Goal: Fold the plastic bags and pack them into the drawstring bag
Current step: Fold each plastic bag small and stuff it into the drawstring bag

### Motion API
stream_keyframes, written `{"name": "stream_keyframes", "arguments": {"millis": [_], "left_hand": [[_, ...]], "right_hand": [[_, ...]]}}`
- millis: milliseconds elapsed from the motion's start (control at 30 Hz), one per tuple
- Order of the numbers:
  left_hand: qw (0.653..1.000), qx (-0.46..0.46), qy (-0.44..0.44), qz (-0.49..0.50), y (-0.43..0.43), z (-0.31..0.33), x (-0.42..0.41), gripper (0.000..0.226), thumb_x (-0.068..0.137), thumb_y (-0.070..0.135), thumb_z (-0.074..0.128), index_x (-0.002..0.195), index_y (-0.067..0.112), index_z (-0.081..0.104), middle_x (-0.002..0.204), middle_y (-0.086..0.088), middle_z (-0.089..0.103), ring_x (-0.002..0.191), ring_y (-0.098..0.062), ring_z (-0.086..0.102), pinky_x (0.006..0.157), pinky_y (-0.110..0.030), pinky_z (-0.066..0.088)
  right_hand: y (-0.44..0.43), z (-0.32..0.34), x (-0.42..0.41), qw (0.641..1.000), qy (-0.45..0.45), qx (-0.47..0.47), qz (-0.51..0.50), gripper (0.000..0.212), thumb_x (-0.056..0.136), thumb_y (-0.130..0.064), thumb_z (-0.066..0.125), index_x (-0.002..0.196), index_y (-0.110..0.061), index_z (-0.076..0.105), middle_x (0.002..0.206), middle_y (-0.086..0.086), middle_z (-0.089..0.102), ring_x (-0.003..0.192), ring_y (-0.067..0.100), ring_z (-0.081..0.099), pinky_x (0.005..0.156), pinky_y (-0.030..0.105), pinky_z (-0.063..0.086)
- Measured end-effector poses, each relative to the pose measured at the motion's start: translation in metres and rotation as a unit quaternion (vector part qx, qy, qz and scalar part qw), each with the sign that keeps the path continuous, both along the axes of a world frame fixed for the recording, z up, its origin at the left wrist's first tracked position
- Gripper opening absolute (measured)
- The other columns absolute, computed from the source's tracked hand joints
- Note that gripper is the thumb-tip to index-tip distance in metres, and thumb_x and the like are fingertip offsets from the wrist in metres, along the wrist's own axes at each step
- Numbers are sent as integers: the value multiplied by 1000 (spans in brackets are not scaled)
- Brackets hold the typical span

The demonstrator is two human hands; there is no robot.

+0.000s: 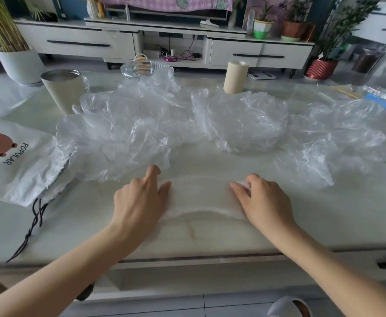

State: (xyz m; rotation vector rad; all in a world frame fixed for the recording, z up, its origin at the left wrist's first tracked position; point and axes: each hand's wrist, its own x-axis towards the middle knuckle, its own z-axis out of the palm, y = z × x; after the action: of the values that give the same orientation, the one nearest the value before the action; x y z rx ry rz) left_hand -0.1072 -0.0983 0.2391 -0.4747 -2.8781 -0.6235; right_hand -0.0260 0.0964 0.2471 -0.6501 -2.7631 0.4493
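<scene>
Flattened plastic bag (201, 197) lies on the table (210, 239) near the front edge, left hand (141, 197) pressing its left end with fingers fairly straight, right hand (264, 197) pinching a crinkled bit at its right end. Pile of crumpled bags (176, 124) sprawls just behind, overlapping the mouth of the drawstring bag (15, 165), which lies flat at left with its cords (34, 223) trailing forward. Further back stand a metal cup (64, 92), contents unclear, a glass dish (146, 68) with something orange in it, and a roll (235, 76).
</scene>
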Motion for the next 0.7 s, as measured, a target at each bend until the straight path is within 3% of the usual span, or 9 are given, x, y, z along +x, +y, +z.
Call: {"name": "stream_keyframes", "arguments": {"millis": [100,167,267,334,400,434,534,601,701], "left_hand": [[996,-72,51,-1,0,1,3,34,98,44,34,112,15,45,100,-8,58,91,-34,60,61,-31,33],[995,-48,84,-23,-2,-3,3,31,95,38,47,96,8,54,94,-13,54,88,-37,56,58,-32,33],[994,-1,92,-62,-7,-10,0,33,86,30,64,67,4,57,81,-17,52,80,-38,52,58,-37,38],[994,44,59,-78,-9,-7,3,34,85,29,66,61,10,51,76,-8,50,75,-31,49,59,-33,36],[989,135,-1,-66,-8,3,7,36,84,30,66,60,12,46,63,2,48,61,-19,46,53,-26,33],[978,196,-53,-54,-8,10,8,36,83,30,67,62,10,47,56,4,51,54,-17,46,49,-22,33],[892,363,-262,-64,-9,40,15,30,81,24,69,69,2,52,45,5,58,35,-8,46,36,-17,39],[869,347,-328,-129,-14,59,19,30,75,26,68,68,4,50,42,5,56,30,-4,38,32,-13,31],[870,253,-367,-209,-18,74,23,33,64,35,67,65,10,46,48,4,61,30,-3,34,33,-10,24]], "right_hand": [[6,-3,3,996,-6,85,-21,33,95,-47,40,88,-14,39,83,5,62,83,33,61,60,31,34],[15,-7,7,991,0,134,-27,29,96,-41,42,94,-12,43,83,5,59,78,32,63,55,30,33],[29,-11,12,983,15,184,-11,14,83,-8,65,82,-1,54,67,14,57,50,34,57,43,19,17],[37,-8,11,985,-3,170,-13,5,86,-5,57,90,-2,56,82,14,60,66,33,61,43,23,23],[44,0,10,998,-10,52,26,15,91,-9,49,104,-9,57,101,8,59,87,25,59,61,29,41],[46,7,9,998,17,-36,52,16,90,-9,53,105,-13,57,103,5,60,88,20,58,70,23,44],[32,40,11,940,79,-301,139,31,78,-19,74,105,-21,57,103,-4,63,95,9,61,82,12,44],[15,58,14,875,36,-432,215,56,67,-34,81,115,-27,54,113,-8,64,105,0,59,91,16,46],[-12,67,14,823,-112,-455,322,79,61,-47,78,131,-34,42,132,-15,53,120,-7,47,101,12,38]]}}
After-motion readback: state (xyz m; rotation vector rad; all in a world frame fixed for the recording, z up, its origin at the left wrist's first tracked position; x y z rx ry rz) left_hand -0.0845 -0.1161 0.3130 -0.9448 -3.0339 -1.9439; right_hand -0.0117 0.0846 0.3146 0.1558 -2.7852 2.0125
